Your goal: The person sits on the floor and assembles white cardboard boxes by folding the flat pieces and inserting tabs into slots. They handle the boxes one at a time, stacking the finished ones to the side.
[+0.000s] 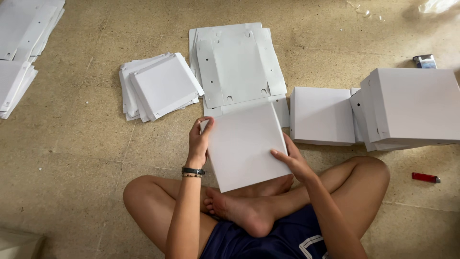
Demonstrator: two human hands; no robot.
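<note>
I sit cross-legged on the floor and hold a white square box (244, 144) above my feet. My left hand (198, 141) grips its left edge near the upper corner, a dark band on that wrist. My right hand (291, 160) presses on the box's right edge, fingers spread over its face. Straight ahead lies a pile of flat white die-cut sheets (237, 67) with punched holes. To their left is a fanned stack of flat folded white lids (160, 86).
Finished white boxes (321, 115) stand to my right, with a taller stack (414, 105) beyond them. More flat white sheets (21, 43) lie at the far left. A red lighter (425, 177) and a small blue-grey object (425, 61) lie on the tan floor.
</note>
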